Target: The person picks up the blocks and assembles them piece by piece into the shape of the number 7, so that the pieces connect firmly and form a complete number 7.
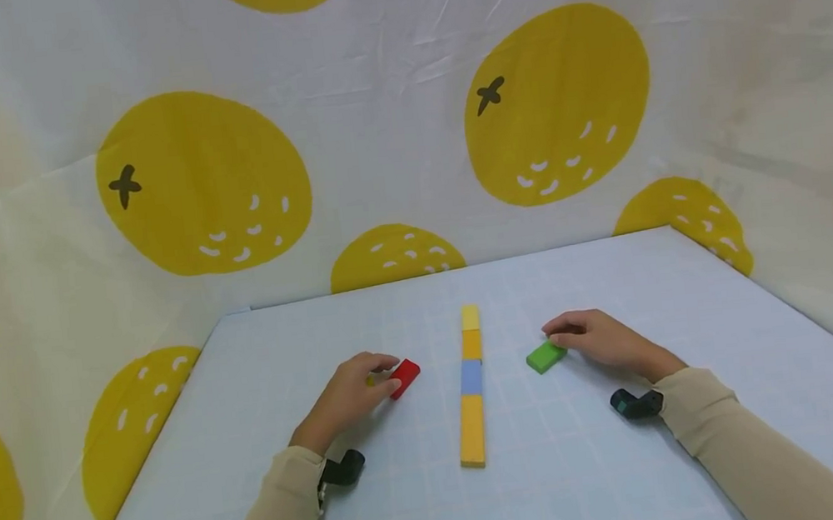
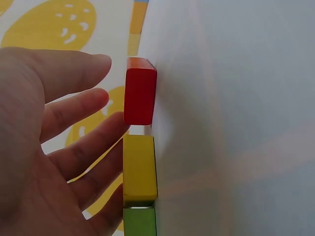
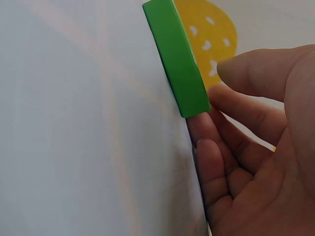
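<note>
In the head view my left hand [image 1: 353, 387] is beside a red block [image 1: 405, 377], left of a row of blocks. The left wrist view shows a yellow block [image 2: 140, 169] and a green block [image 2: 140, 222] along the palm side, fingers loosely extended. There is a gap between thumb and red block. Right of the row, my right hand [image 1: 601, 338] is at a bright green block [image 1: 546, 356]. Some of its fingers touch or nearly touch that block's near end, loosely bent; the thumb stands apart from it.
Down the middle of the table [image 1: 425, 510] runs a straight row: pale yellow block [image 1: 470, 317], orange block [image 1: 471, 344], blue block [image 1: 470, 377] and a longer orange block [image 1: 472, 432]. A patterned cloth [image 1: 390, 145] hangs behind the table. Each wrist wears a small black camera.
</note>
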The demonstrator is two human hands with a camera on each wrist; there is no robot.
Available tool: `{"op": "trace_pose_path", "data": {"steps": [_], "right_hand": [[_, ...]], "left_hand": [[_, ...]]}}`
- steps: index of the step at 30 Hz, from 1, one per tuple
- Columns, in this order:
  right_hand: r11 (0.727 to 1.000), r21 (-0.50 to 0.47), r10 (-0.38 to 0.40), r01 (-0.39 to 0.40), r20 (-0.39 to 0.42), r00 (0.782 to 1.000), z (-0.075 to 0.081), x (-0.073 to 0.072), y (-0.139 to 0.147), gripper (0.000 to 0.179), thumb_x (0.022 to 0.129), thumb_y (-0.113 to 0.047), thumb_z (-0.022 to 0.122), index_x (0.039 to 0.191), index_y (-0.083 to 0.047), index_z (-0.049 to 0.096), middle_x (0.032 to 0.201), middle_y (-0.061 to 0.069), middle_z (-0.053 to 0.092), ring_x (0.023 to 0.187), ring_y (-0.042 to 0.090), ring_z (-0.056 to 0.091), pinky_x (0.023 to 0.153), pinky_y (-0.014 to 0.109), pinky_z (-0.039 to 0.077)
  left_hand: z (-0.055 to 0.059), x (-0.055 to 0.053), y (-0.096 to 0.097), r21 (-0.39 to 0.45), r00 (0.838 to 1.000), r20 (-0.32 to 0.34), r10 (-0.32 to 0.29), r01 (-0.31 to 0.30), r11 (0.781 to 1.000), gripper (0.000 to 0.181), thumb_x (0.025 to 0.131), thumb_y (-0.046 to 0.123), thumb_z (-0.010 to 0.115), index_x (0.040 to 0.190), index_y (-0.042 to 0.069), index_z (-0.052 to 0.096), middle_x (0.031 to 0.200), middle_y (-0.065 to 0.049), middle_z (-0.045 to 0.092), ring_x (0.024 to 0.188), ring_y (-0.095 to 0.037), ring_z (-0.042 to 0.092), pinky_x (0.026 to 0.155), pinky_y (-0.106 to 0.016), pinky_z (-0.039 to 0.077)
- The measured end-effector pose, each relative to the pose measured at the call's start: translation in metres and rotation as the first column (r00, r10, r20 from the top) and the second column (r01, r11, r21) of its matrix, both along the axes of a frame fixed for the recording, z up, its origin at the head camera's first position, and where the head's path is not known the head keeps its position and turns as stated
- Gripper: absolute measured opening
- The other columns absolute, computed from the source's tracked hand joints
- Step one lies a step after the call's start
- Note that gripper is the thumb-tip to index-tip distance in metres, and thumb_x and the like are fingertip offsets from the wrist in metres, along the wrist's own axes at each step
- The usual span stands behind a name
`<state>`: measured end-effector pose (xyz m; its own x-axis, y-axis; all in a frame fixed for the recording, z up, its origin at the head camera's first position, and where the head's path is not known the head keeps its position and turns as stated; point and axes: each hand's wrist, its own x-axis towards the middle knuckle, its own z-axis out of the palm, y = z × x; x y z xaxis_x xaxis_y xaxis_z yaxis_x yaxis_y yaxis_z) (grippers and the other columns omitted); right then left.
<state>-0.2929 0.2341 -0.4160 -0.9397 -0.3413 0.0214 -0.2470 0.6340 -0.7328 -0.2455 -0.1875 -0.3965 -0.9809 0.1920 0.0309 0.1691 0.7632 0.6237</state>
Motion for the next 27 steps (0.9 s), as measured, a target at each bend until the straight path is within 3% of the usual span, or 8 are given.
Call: {"op": "trace_pose_path", "data": {"steps": [27], "right_hand": [[0.999, -0.007, 0.05, -0.05, 0.021, 0.999, 0.0055, 0.0065, -0.003, 0.036, 0.094, -0.033, 0.071, 0.125, -0.014, 0.069, 0.12, 0.003, 0.065, 0.108, 0.022, 0.055, 0.092, 0.041, 0.045]], "left_hand": [[-0.0034, -0.001, 0.0045, -0.167, 0.999, -0.023, -0.026, 0.022, 0.986, 0.042, 0.089, 0.026, 0.078, 0.129, 0.017, 0.069, 0.122, 0.0, 0.065, 0.113, -0.022, 0.056, 0.099, -0.044, 0.05]]}}
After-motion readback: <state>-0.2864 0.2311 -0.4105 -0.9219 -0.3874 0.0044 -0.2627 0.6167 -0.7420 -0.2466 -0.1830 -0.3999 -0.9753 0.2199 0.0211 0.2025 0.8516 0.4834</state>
